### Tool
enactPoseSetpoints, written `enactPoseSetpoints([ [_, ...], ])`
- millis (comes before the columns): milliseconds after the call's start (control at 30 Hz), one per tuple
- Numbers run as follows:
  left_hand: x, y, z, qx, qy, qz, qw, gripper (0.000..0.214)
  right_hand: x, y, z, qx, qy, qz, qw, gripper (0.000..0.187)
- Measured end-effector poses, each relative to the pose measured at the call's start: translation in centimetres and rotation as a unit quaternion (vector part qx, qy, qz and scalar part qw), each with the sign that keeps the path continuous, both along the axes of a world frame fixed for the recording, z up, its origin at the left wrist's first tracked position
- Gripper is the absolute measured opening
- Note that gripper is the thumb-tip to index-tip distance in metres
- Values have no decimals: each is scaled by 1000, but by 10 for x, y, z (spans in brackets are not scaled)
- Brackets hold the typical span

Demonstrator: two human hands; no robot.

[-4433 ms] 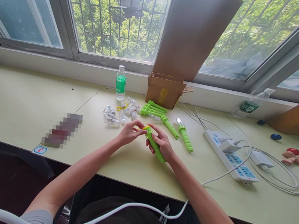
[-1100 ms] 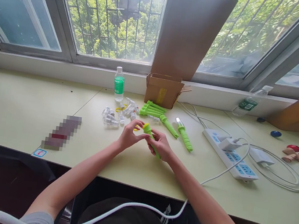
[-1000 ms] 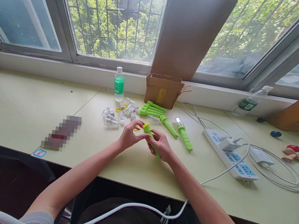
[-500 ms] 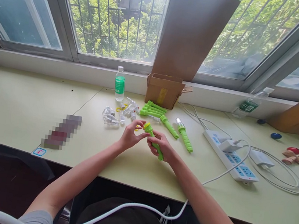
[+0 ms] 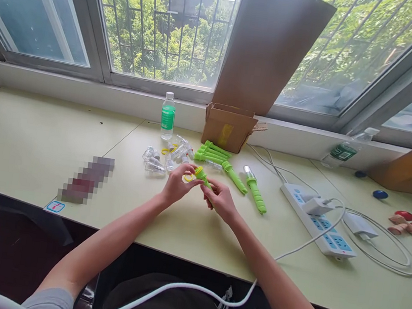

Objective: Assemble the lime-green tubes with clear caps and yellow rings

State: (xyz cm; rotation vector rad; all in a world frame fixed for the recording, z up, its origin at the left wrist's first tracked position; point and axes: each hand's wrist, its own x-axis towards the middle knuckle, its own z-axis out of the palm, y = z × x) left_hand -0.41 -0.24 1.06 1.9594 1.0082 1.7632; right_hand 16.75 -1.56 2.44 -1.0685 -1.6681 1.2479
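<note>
Between my hands is a green plastic handle (image 5: 203, 177) with a yellow ring (image 5: 198, 170) at its wide upper end. My left hand (image 5: 179, 184) pinches the ring end, thumb below and fingers above. The fingers of my right hand (image 5: 222, 197) are wrapped round the lower part, which they mostly hide. Another yellow ring (image 5: 188, 177) shows by my left fingers. Just beyond lie several more green handles (image 5: 234, 176) and a pile of clear plastic tubes (image 5: 155, 167). To the right rests a green handle with a clear tube fitted on its end (image 5: 254, 189).
A water bottle (image 5: 167, 117) and an open cardboard box (image 5: 228, 128) stand at the back. On the right are a white power strip (image 5: 319, 221), cables and a charger (image 5: 360, 226). A white cable (image 5: 187, 286) crosses in front of my body. A blurred patch (image 5: 87, 179) lies left.
The green handle has turned in my hands: its lower end, which stuck out below my right hand, is now hidden. The right fingers have curled further round it. The view has shifted slightly.
</note>
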Motion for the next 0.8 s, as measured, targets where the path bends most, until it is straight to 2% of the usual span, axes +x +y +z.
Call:
enactPoseSetpoints([
  [333, -4, 5, -3, -28, -9, -11, 1000, 31, -8, -5, 2, 3, 15, 6, 1000, 42],
  [567, 0, 1, 0, -25, -22, -17, 999, 35, -7, -10, 1, -44, 88, 27, 995, 35],
  [800, 0, -3, 3, -17, -18, -9, 1000, 33, -8, -13, 3, -82, 118, 45, 989, 32],
])
